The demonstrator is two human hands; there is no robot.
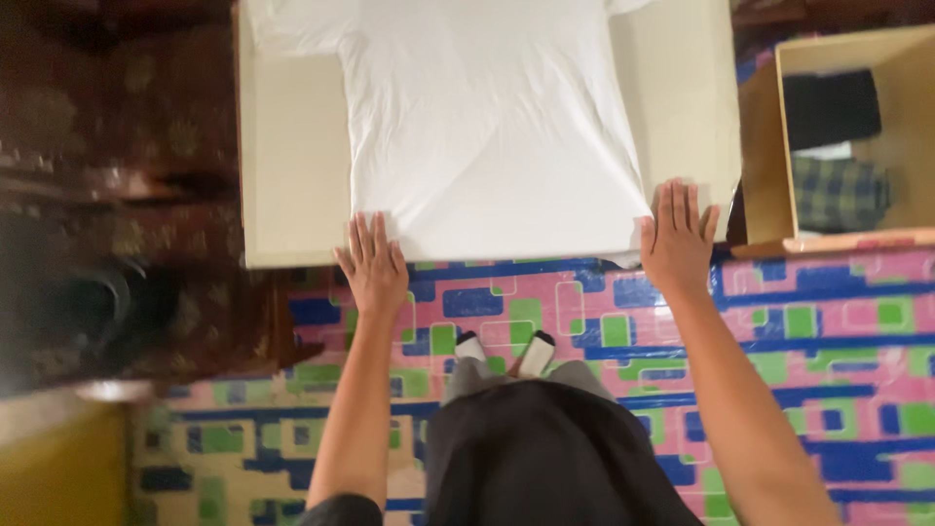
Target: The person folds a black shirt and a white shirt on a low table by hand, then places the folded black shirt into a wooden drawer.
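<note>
A white T-shirt (487, 117) lies spread flat on a cream-coloured table (292, 166), its hem at the near edge. My left hand (372, 265) rests flat, fingers apart, on the hem's left corner at the table's front edge. My right hand (677, 234) lies flat with fingers spread on the hem's right corner. Neither hand grips anything. Both arms reach forward from below, and my feet in socks show on the floor between them.
An open cardboard box (769, 146) stands to the right of the table, holding a dark garment (831, 105) and a plaid one (840, 193). The floor (828, 341) has a pink, blue and green pattern. Dark wooden furniture (117, 195) stands at the left.
</note>
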